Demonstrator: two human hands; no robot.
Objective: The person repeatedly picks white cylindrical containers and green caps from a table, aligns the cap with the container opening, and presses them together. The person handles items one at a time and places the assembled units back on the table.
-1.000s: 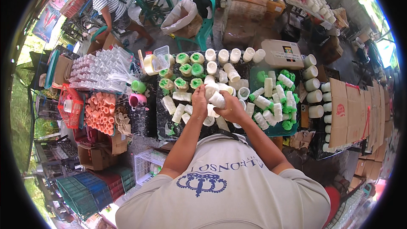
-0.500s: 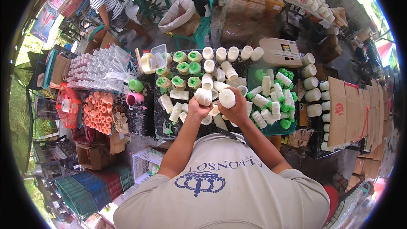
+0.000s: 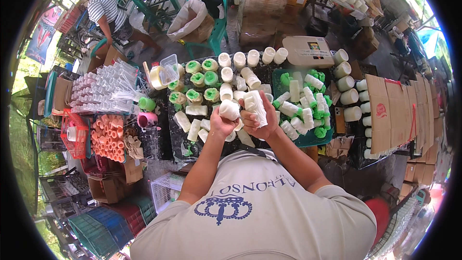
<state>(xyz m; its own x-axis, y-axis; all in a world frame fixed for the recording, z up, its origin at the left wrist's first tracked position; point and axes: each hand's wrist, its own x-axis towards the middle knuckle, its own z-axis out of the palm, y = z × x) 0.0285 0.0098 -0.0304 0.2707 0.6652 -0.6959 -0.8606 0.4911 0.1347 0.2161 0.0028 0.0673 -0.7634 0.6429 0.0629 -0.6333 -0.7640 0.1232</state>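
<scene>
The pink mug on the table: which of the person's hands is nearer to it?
Left. The left hand is just right of the pink mug; the right hand is farther right.

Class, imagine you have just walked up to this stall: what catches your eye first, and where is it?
At centre, the left hand and right hand each grip a white cup, the right one's a wrapped white cup. Beneath them, white bottles with green caps cover a dark table. Orange cups fill a tray at left.
</scene>
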